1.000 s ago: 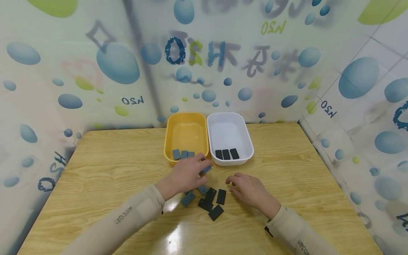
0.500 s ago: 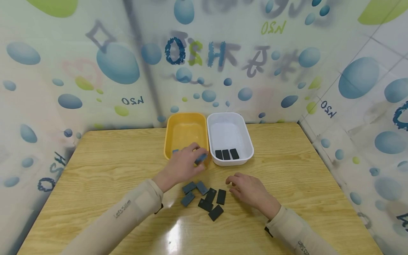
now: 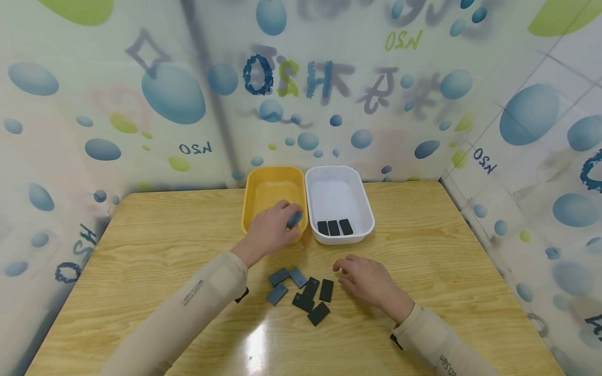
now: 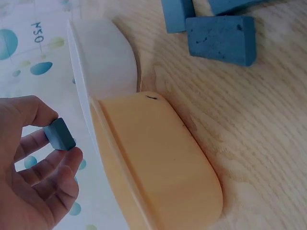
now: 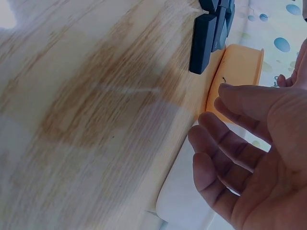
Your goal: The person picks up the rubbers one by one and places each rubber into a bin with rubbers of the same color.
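My left hand [image 3: 269,230] is over the near part of the yellow tray [image 3: 275,189], pinching a small blue-grey rectangular block [image 4: 61,135] between thumb and fingertips. The hand hides the near floor of that tray. On the table nearer to me lie three blue-grey blocks [image 3: 277,293] beside several black blocks [image 3: 319,314], some of them touching. Just right of this group my right hand [image 3: 369,282] hovers or rests, which I cannot tell; its fingers are loosely bent and hold nothing, as the right wrist view also shows.
A white tray [image 3: 336,198] stands against the yellow one on its right, with three black blocks [image 3: 333,227] in a row at its near end. Behind both trays the wooden table [image 3: 178,224] meets a wall covering [image 3: 301,120] printed with blue and green drops.
My left hand has carried the blue-grey block away from me and left, from beside the trays' near rims to over the yellow tray. The right hand has stayed put.
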